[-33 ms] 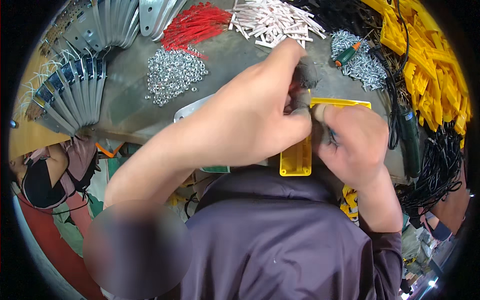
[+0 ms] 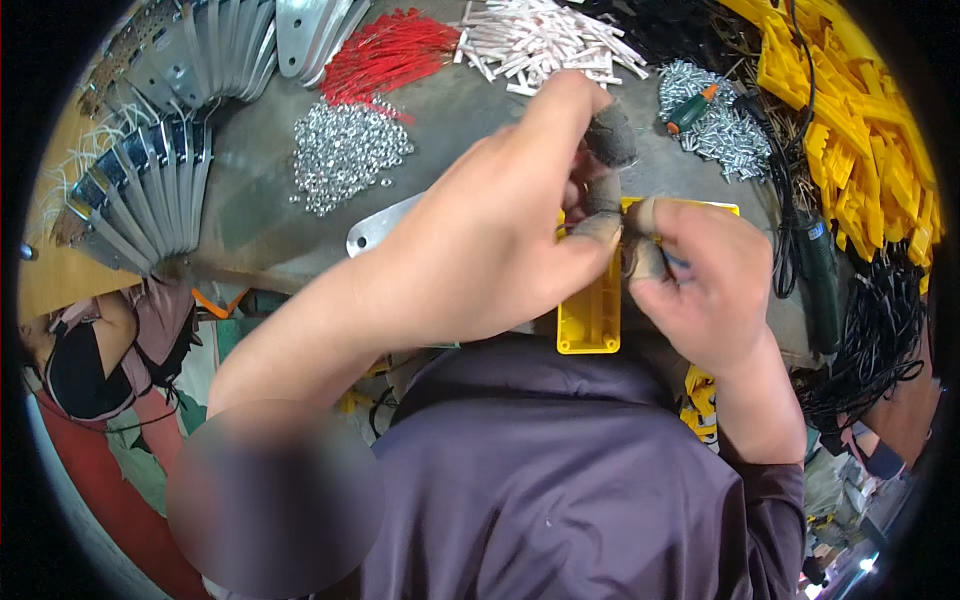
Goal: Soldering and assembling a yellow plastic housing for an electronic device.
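Observation:
A yellow plastic housing [image 2: 590, 335], open and trough-shaped, lies at the table's near edge under my hands, with another yellow edge showing behind my right hand. My left hand [image 2: 500, 225] reaches across it, fingers curled and thumb pressed in, dark worn covers on the fingertips. My right hand [image 2: 710, 275] is closed just to its right, thumb and forefinger pinched together and meeting the left fingertips. Whatever small piece lies between them is hidden by the fingers. A silver metal plate [image 2: 385, 225] with a hole shows partly beneath my left forearm.
Nuts [image 2: 345, 150], red wires [image 2: 390, 55] and white sleeves [image 2: 545, 45] lie in piles at the back. Screws [image 2: 715, 120] with a green-orange screwdriver [image 2: 692, 108] sit back right. Yellow parts [image 2: 850, 130], a dark corded power tool [image 2: 820, 285] and black cables line the right; metal brackets [image 2: 145, 190] the left.
My hands have shifted only slightly; the left fingers have turned a little, showing their dark covers more plainly. The housing stays almost in place.

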`<state>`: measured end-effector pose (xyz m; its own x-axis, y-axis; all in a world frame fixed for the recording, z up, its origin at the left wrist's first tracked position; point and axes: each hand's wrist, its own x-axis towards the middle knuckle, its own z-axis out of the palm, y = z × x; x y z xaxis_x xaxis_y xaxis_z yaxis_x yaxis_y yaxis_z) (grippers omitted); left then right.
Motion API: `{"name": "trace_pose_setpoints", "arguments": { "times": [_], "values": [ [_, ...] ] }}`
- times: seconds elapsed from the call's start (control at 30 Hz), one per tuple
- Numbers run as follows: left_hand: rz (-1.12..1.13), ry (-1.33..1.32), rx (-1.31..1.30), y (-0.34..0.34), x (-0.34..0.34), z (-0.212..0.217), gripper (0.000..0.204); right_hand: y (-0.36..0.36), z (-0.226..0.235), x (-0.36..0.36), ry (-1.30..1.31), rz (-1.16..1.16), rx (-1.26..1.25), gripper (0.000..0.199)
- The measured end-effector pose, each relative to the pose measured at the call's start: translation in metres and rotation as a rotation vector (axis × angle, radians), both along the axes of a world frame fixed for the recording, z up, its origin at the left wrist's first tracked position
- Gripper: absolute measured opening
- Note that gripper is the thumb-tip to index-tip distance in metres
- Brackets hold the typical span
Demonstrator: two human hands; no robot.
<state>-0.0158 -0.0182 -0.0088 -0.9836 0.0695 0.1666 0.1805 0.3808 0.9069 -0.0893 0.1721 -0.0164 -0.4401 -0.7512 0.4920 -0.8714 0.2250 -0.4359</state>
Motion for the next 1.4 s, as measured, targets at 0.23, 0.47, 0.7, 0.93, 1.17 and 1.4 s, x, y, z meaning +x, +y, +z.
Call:
{"name": "trace_pose_setpoints", "arguments": {
  "times": [0.23,0.47,0.7,0.93,1.17,1.4],
  "values": [
    [-0.001,0.335,-0.251,0.002,0.009,-0.006,0.057,0.002,0.005,-0.006,-0.031,0.101,0.090,0.027],
    [0.027,0.540,-0.394,-0.005,0.004,-0.014,0.053,0.002,0.007,-0.002,-0.388,0.019,0.045,0.028],
    [-0.034,0.186,-0.005,-0.001,0.011,-0.016,0.066,0.000,0.010,-0.004,0.027,0.150,0.143,0.035],
    [0.163,0.054,0.138,-0.014,0.004,-0.009,0.068,-0.004,-0.003,0.000,-0.007,0.109,0.178,0.037],
    [0.203,-0.156,0.240,-0.009,-0.008,0.000,0.052,0.010,0.002,0.006,-0.166,0.164,0.033,0.033],
    [0.101,-0.043,-0.014,-0.001,-0.010,-0.005,0.052,0.019,0.003,-0.005,-0.292,0.105,-0.067,0.025]
  ]
}}
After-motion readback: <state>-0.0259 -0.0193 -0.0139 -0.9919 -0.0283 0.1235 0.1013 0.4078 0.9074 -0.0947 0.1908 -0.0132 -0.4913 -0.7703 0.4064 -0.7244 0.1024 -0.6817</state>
